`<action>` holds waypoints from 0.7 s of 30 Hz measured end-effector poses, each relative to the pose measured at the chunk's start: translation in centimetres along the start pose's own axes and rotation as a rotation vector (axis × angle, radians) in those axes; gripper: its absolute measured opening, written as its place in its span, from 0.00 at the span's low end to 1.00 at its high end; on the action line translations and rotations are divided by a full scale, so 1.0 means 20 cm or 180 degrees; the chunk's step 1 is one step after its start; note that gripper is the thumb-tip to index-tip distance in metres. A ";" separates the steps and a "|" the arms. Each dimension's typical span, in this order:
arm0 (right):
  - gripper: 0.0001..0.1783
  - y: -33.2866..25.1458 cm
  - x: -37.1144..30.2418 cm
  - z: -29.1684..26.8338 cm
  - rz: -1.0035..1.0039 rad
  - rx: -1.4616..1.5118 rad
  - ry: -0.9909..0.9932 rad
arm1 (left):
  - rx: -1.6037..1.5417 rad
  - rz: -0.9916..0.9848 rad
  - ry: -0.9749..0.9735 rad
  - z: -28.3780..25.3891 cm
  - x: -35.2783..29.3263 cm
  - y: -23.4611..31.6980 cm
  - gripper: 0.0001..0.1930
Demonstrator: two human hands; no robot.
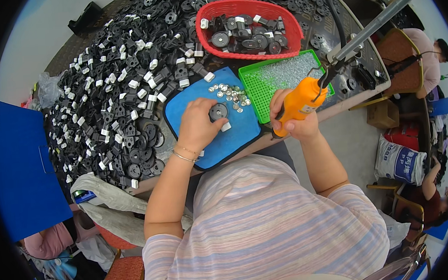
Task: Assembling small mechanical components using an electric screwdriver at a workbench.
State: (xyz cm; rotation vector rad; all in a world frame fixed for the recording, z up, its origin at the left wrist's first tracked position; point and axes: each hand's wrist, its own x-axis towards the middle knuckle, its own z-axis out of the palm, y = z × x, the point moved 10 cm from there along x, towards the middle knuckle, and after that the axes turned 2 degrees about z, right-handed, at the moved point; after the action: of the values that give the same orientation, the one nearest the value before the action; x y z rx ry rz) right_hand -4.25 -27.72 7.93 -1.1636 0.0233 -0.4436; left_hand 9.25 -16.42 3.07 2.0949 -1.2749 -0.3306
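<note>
My left hand [198, 123] is closed on a black plastic wheel part [218, 111] with a white end piece, held over a blue mat [181, 109]. Just beyond it on the mat lie several small shiny metal caps [231, 94]. An orange electric screwdriver [301, 103] is gripped in my right hand [296, 125], its fingers wrapped round the body. The screwdriver is tilted, with its lower end near the mat's right edge; its tip is hard to make out. To the mat's right, a green tray [255, 99] holds many small silver screws [291, 71].
A red basket [249, 5] of black and white parts stands behind the tray. Heaped black parts [124, 95] cover the table's left and back. A metal pole [376, 23] slants in from the upper right, above the screwdriver. Other people [427, 61] sit at the sides.
</note>
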 end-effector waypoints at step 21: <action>0.23 0.00 0.00 -0.01 -0.0004 0.0055 0.0043 | -0.0121 -0.0126 0.0109 -0.02 -0.02 -0.04 0.21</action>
State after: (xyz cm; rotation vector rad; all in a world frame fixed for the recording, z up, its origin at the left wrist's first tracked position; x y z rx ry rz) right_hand -4.27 -27.92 7.82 -1.1437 0.0304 -0.4519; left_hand 9.74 -15.69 2.84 2.0872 -1.1994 -0.3325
